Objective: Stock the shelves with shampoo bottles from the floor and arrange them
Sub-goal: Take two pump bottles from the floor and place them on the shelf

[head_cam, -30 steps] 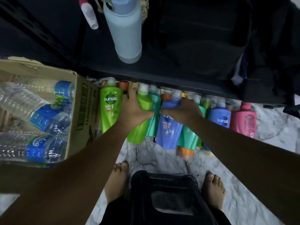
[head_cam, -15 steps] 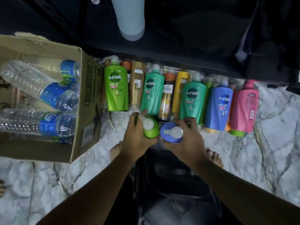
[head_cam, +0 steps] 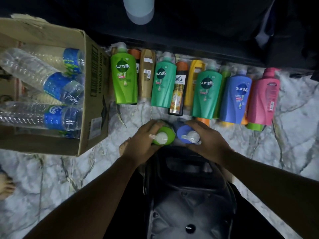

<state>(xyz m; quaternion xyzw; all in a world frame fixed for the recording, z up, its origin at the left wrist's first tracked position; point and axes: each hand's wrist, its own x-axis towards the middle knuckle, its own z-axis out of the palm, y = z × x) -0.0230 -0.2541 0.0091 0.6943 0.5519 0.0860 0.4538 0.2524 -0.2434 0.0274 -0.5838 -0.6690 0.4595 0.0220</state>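
Centrally, the left hand [head_cam: 143,140] grips a lime-green plastic pump bottle [head_cam: 166,135] around its shoulder, fingers curled over the far side. The right hand [head_cam: 207,138] likewise grips a blue plastic pump bottle [head_cam: 183,135]. Both bottles are upright, seen from the top with their white pump heads facing the camera, and stand just beside each other above the white marbled floor [head_cam: 259,152]; whether their bases touch it cannot be told.

Along the floor's far edge, against the dark shelf base [head_cam: 207,45], a row of shampoo bottles lies flat, from left to right: a lime-green Sunsilk bottle [head_cam: 125,78], a gold bottle [head_cam: 146,73], a teal Sunsilk bottle [head_cam: 163,81], a dark Safi Shayla bottle [head_cam: 178,90], a yellow bottle [head_cam: 192,80], a second teal Sunsilk bottle [head_cam: 206,90], a blue Sunsilk bottle [head_cam: 237,97] and a pink bottle [head_cam: 263,95]. More bottles lie partly hidden beneath these.

At the floor's left edge an open cardboard box [head_cam: 94,94] holds clear water bottles with blue labels [head_cam: 57,83]. A black plastic stool [head_cam: 189,195] sits under the forearms.
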